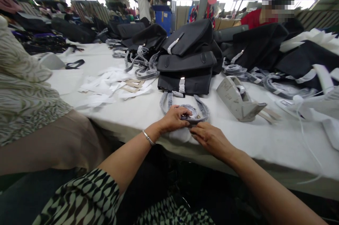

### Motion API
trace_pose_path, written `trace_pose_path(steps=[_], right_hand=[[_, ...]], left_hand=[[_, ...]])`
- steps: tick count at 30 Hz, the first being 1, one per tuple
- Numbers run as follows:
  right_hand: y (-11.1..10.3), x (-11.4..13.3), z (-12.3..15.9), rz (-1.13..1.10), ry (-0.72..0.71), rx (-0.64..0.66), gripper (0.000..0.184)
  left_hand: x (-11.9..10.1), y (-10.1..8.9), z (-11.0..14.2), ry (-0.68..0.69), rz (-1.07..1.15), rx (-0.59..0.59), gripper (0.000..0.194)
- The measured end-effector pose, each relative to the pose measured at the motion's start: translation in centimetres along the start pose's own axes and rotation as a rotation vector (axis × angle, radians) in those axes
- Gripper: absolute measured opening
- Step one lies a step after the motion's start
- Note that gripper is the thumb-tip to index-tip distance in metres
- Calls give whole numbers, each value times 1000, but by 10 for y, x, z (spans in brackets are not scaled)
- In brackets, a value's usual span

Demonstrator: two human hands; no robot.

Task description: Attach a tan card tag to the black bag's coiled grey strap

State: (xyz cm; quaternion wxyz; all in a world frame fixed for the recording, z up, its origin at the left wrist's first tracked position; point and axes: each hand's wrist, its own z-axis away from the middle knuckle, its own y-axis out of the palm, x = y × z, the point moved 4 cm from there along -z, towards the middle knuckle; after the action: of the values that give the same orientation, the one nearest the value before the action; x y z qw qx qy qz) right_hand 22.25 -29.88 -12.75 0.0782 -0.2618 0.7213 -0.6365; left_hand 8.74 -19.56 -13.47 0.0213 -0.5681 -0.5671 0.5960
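A black handbag point(186, 63) lies on the white-covered table in front of me. Its strap point(203, 110), wrapped in clear plastic, loops toward the table's near edge. My left hand point(174, 117) is closed on the near part of this loop, thumb and fingers around it. Close by on the right, my right hand point(209, 136) pinches the same strap at the table edge, its fingertips partly hidden. A coiled wrapped strap point(191, 109) lies inside the loop, beside my left fingers. White wrapping point(182, 85) covers the bag's front fastening.
A grey tape dispenser point(235, 99) stands to the right, near a white cable point(304, 129). Paper scraps point(103, 82) lie to the left. More black bags point(258, 46) are piled behind. A co-worker's patterned sleeve point(23, 59) is close on the left.
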Motion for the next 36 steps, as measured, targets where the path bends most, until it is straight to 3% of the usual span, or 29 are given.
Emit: trace_pose_path(steps=[4,11,17,22,28,31,36], right_hand=[[-3,2,-3,58,-115,7,26],[-24,8,-6,200,-162,-249,26],[-28,-4,-7,68,-200,-139,18],[-8,-1,2,52,-229,-67,21],[2,-3,1,-31,-185,-104,22],[-2,-10,1,-66,-82,-154,24],[-3,-23,-3,-70,329,-181,27]], left_hand=[[2,-1,0,9,97,-9,32],[-1,5,6,3,41,-11,27],[-4,4,7,10,38,1,20],[-1,1,5,37,-1,19,27],[7,-4,4,60,251,15,26],[13,-4,3,16,477,-3,33],[20,-4,6,-84,741,-51,51]])
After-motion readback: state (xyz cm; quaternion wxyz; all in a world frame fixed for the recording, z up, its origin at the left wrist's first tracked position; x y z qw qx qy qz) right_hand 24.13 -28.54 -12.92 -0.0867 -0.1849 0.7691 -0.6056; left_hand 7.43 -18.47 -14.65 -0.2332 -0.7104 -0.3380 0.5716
